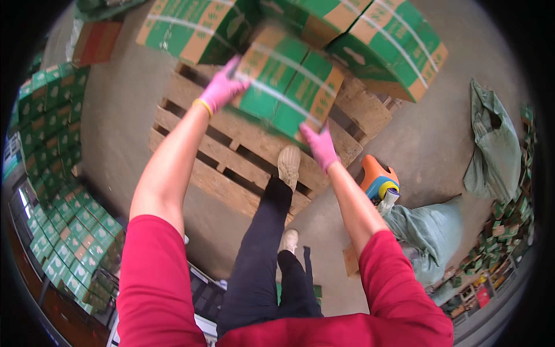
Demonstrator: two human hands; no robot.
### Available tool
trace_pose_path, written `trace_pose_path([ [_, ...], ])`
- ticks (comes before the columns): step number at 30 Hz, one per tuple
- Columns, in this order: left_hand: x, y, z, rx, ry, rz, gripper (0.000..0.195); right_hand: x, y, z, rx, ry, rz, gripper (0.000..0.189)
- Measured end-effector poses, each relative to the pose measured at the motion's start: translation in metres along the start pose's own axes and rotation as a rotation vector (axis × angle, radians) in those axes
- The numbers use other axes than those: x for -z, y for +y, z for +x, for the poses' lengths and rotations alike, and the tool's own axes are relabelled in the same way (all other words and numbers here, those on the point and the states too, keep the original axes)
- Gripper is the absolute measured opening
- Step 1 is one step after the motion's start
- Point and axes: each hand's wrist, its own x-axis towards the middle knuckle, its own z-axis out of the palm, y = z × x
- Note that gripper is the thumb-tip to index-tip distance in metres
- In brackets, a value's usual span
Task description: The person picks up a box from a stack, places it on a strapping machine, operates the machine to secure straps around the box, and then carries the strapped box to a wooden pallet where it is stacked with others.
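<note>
Between my two pink-gloved hands is a green and brown cardboard carton [282, 84] with pale straps across it, slightly blurred. My left hand [222, 86] grips its left end near a strap. At the near right corner, my right hand [319, 145] holds the other end. Beneath lies a wooden pallet [256, 167], and one of my shoes [288, 165] is on its slats. Whether the carton touches the pallet or hangs just above it, I cannot tell. More strapped cartons stand around it: one at the left [190, 30], one at the right [390, 47], another behind [321, 15].
An orange and blue tape dispenser [379, 175] lies right of the pallet, near a stuffed green woven sack [427, 234]. Another sack [492, 143] rests farther right. Stacked green cartons [56, 130] line the left side. Many flattened or loose cartons [494, 243] lie along the right rim.
</note>
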Motion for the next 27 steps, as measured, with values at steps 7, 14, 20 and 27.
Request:
trace_pose_path([
  [7, -0.065, -0.093, -0.149, 0.357, 0.540, 0.203, 0.052, -0.069, 0.045, 0.003, 0.002, 0.217, -0.384, 0.075],
  [14, -0.119, -0.123, -0.521, 1.025, 0.089, -0.122, 0.054, 0.056, 0.140, -0.177, -0.434, -0.209, -0.430, 0.068],
  [20, -0.160, -0.121, -0.721, 1.052, 0.322, -0.190, 0.043, 0.211, 0.124, -0.269, -0.610, -0.133, -0.460, 0.020],
  [27, -0.257, -0.114, -0.862, 1.137, 0.401, -0.098, 0.100, 0.312, 0.107, -0.330, -0.293, -0.173, -0.274, 0.009],
])
